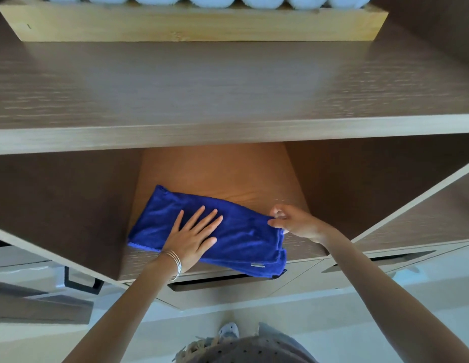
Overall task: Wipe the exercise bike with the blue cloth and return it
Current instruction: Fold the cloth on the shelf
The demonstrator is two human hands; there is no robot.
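Blue cloth (pixel 202 226) lies folded on a wooden shelf (pixel 228 174) inside an open cabinet. The left hand (pixel 193 238) presses flat on it, fingers spread — the right hand (pixel 291 221) pinches its right edge. White rolled towels (pixel 210 0) sit in a wooden tray (pixel 191 24) above.

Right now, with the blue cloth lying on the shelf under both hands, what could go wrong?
1. The blue cloth hangs with its near right corner over the front edge of the shelf; once released, it might slide off.
2. The right hand pinches the cloth's right edge while the left hand presses flat on it; a pull could undo the folded layers.
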